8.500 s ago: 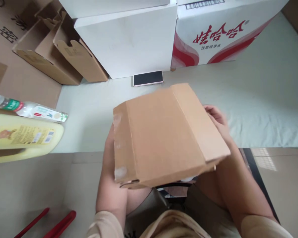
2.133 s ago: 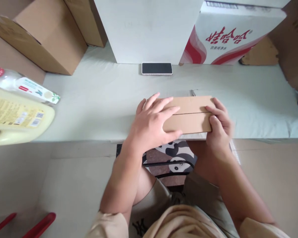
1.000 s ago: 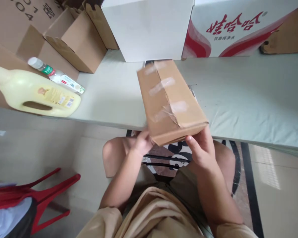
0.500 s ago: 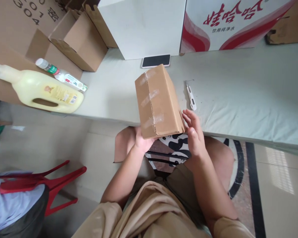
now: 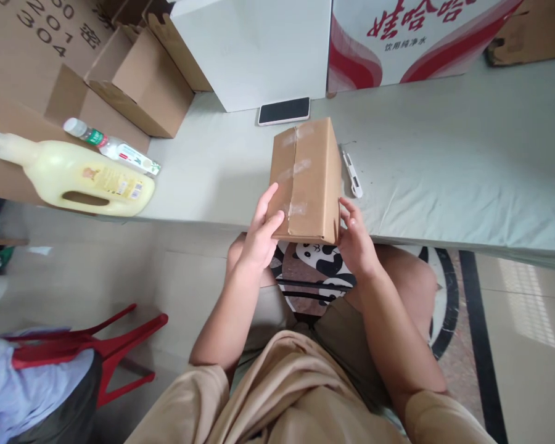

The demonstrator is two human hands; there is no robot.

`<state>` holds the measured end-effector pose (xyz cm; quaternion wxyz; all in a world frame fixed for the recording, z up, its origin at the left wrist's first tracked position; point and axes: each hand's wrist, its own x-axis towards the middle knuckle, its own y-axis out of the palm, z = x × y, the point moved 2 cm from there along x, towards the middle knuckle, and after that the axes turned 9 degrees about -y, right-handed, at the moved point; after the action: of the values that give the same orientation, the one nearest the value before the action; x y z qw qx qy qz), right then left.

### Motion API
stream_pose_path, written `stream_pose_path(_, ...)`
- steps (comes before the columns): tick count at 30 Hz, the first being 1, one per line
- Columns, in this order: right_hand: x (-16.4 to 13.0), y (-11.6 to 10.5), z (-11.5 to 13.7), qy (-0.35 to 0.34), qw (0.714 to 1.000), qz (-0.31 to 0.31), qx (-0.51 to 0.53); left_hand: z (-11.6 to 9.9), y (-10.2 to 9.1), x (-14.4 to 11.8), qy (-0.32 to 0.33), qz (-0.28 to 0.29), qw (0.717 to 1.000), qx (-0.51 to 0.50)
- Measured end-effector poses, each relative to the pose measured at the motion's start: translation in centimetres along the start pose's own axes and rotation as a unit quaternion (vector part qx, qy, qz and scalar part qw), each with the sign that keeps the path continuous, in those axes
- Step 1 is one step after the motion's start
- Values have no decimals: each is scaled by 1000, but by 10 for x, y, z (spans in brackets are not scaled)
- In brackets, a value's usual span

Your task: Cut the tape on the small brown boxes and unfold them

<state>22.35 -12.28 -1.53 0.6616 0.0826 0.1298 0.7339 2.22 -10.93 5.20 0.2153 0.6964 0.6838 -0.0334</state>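
Observation:
A small brown cardboard box (image 5: 309,179) stands between my hands at the table's front edge, its top seam crossed by several strips of clear tape. My left hand (image 5: 260,235) grips its near left side, thumb and a finger showing on the cardboard. At the near right corner, my right hand (image 5: 357,237) has its fingers curled against the right side; some fingertips are hidden behind the box. A white utility knife (image 5: 352,175) lies on the table just right of the box. Behind the box is a dark-screened phone (image 5: 284,111).
A pale green cloth covers the table (image 5: 425,166). On the left lie a yellow jug (image 5: 92,179) and a clear bottle (image 5: 113,148), beside open cartons (image 5: 150,83). A white box (image 5: 259,55) and a red-and-white carton (image 5: 407,43) line the back. A red stool (image 5: 115,351) stands lower left.
The box has turned more upright and shifted right. My left hand has moved from under its near end up to its left side. My right hand has closed in on the right side.

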Motion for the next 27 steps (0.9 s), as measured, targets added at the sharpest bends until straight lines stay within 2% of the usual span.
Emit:
stream_pose_path(3,-1,3,0,34,999,-17,35,5,3,2,13,-14,1000,15)
stream_pose_path(6,-7,0,12,-40,989,-65,-130,4,3,1,65,-41,992,95)
stream_pose_path(9,-9,-12,28,-142,930,-138,-308,2,5,-1,137,-61,959,239)
stream_pose_path(11,-4,-22,30,-155,901,-166,-370,-1,8,-3,198,-63,923,323)
stream_pose_path(14,14,-36,22,-109,869,-174,-450,-3,17,-7,296,-47,871,388)
stream_pose_path(17,30,-39,14,-75,846,-126,-512,-2,23,-7,333,-29,844,419)
stream_pose_path(20,35,-35,14,-65,831,-96,-544,-1,26,-7,339,-24,832,439)
stream_pose_path(23,34,-31,22,-53,814,-141,-560,-1,26,-7,348,-19,828,439)
stream_pose_path(25,32,-31,29,-29,802,-183,-568,0,27,-7,346,-18,830,437)
stream_pose_path(27,30,-32,33,5,797,-198,-570,1,29,-8,338,-21,833,438)
